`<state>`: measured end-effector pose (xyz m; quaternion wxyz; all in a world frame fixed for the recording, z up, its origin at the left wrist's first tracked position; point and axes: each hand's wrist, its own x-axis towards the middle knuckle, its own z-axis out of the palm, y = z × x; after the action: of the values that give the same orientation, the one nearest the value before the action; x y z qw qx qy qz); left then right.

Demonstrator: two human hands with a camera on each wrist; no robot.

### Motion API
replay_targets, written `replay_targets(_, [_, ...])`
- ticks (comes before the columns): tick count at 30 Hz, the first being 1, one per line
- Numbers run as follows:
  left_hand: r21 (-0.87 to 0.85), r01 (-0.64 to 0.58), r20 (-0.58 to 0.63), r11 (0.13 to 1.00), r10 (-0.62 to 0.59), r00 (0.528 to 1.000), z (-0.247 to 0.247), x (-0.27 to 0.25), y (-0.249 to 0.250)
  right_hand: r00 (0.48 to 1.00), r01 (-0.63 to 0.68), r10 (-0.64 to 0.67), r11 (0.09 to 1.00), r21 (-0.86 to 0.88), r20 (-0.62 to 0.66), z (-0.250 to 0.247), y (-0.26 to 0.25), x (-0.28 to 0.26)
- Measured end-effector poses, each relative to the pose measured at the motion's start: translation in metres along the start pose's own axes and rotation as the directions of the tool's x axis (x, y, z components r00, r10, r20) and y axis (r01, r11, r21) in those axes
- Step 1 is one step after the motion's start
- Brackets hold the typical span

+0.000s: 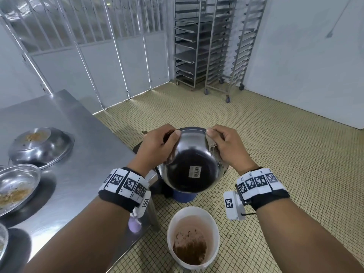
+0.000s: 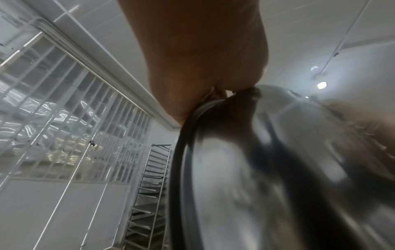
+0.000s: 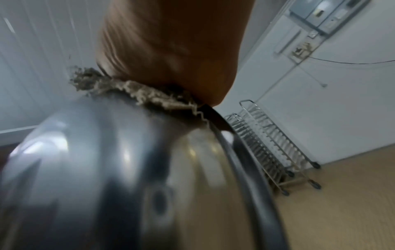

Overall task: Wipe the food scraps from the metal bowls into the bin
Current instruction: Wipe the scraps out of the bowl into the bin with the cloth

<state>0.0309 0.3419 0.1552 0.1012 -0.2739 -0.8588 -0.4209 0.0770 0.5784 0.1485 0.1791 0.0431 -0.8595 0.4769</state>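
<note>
I hold a metal bowl (image 1: 192, 166) tilted away from me, its underside and barcode sticker facing the head camera. My left hand (image 1: 159, 146) grips its left rim, thumb on the outside. My right hand (image 1: 228, 146) grips the right rim and pinches a frayed beige cloth (image 1: 215, 152) against it. The bowl hangs over a blue bin (image 1: 184, 197) with a dark liner, mostly hidden behind it. In the wrist views the bowl's blurred outer wall (image 2: 256, 169) (image 3: 107, 169) fills the frame below my left hand (image 2: 203, 59) and right hand (image 3: 171, 42), with the cloth (image 3: 136, 92) under the palm. The bowl's inside is hidden.
A white bucket (image 1: 214, 229) holding brown scraps stands on the tiled floor nearer me. The steel table (image 1: 82, 138) at left carries an upturned metal bowl (image 1: 41, 146) and a bowl with scraps (image 1: 17, 184). Wheeled tray racks (image 1: 208, 42) stand at the far wall.
</note>
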Motion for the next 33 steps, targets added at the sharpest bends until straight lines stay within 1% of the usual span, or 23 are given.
replay_targets(3, [0.045, -0.04, 0.063, 0.998, 0.037, 0.997, 0.003, 0.005, 0.01, 0.993, 0.088, -0.076, 0.986, -0.144, 0.087, 0.004, -0.012, 0.004])
replay_targets(4, [0.011, -0.031, 0.063, 0.999, 0.03, 0.998, 0.002, 0.006, 0.013, 0.99, 0.112, -0.097, 0.98, -0.163, 0.099, 0.005, -0.015, 0.005])
replay_targets(5, [-0.059, -0.007, 0.05, 0.998, 0.01, 0.999, 0.002, 0.006, 0.015, 0.989, 0.125, -0.11, 0.978, -0.164, 0.099, 0.005, -0.015, 0.006])
replay_targets(7, [-0.194, 0.038, -0.007, 0.98, -0.041, 0.999, -0.001, 0.005, 0.015, 0.992, 0.114, -0.107, 0.986, -0.126, 0.06, 0.007, -0.013, 0.005])
replay_targets(9, [-0.281, 0.072, -0.061, 0.957, -0.093, 0.994, -0.003, 0.002, 0.012, 0.999, 0.039, -0.039, 0.999, -0.006, 0.003, 0.008, -0.005, 0.0])
replay_targets(11, [-0.317, 0.098, -0.101, 0.943, -0.136, 0.986, -0.003, -0.002, 0.007, 0.999, -0.047, 0.048, 0.993, 0.112, -0.006, 0.01, 0.0, -0.005])
replay_targets(12, [-0.304, 0.103, -0.11, 0.947, -0.143, 0.984, -0.001, -0.003, 0.005, 0.998, -0.056, 0.056, 0.993, 0.108, -0.003, 0.01, 0.001, -0.006])
replay_targets(14, [-0.276, 0.109, -0.091, 0.955, -0.138, 0.986, 0.003, -0.006, 0.005, 1.0, -0.007, 0.007, 1.0, 0.0, 0.025, 0.01, -0.004, -0.003])
replay_targets(16, [-0.271, 0.108, -0.053, 0.957, -0.127, 0.99, 0.006, -0.007, 0.009, 0.994, 0.065, -0.054, 0.99, -0.122, 0.091, 0.009, -0.015, 0.003])
replay_targets(17, [-0.283, 0.109, -0.049, 0.953, -0.128, 0.991, 0.007, -0.007, 0.01, 0.992, 0.08, -0.065, 0.987, -0.139, 0.109, 0.008, -0.018, 0.005])
replay_targets(19, [-0.328, 0.114, -0.092, 0.938, -0.151, 0.984, 0.005, -0.007, 0.008, 0.997, 0.053, -0.048, 0.996, -0.072, 0.065, 0.007, -0.016, 0.004])
replay_targets(21, [-0.357, 0.118, -0.175, 0.927, -0.19, 0.966, 0.002, -0.007, 0.003, 0.999, -0.041, 0.042, 0.994, 0.097, -0.008, 0.008, -0.006, -0.004])
replay_targets(22, [-0.358, 0.124, -0.205, 0.925, -0.207, 0.957, 0.002, -0.008, -0.001, 0.995, -0.088, 0.094, 0.982, 0.17, -0.023, 0.01, -0.001, -0.008])
replay_targets(23, [-0.355, 0.131, -0.215, 0.926, -0.218, 0.952, 0.003, -0.009, -0.003, 0.991, -0.122, 0.131, 0.97, 0.211, -0.026, 0.013, 0.002, -0.012])
replay_targets(24, [-0.343, 0.141, -0.207, 0.929, -0.221, 0.953, 0.004, -0.011, -0.005, 0.989, -0.134, 0.143, 0.968, 0.214, -0.027, 0.015, 0.004, -0.013])
replay_targets(26, [-0.303, 0.145, -0.163, 0.942, -0.201, 0.966, 0.007, -0.012, -0.005, 0.997, -0.077, 0.079, 0.991, 0.106, -0.013, 0.014, 0.002, -0.009])
replay_targets(28, [-0.245, 0.133, -0.091, 0.96, -0.16, 0.983, 0.01, -0.013, 0.0, 0.998, 0.01, -0.005, 0.997, -0.074, 0.067, 0.012, -0.009, -0.001])
replay_targets(29, [-0.227, 0.127, -0.062, 0.966, -0.144, 0.988, 0.011, -0.012, 0.003, 0.994, 0.043, -0.028, 0.99, -0.137, 0.108, 0.012, -0.014, 0.002])
replay_targets(31, [-0.233, 0.118, -0.041, 0.965, -0.131, 0.991, 0.011, -0.01, 0.005, 0.989, 0.075, -0.051, 0.982, -0.175, 0.14, 0.012, -0.019, 0.003])
replay_targets(33, [-0.266, 0.117, -0.066, 0.957, -0.14, 0.988, 0.009, -0.01, 0.004, 0.996, 0.032, -0.022, 0.994, -0.107, 0.091, 0.012, -0.012, -0.001])
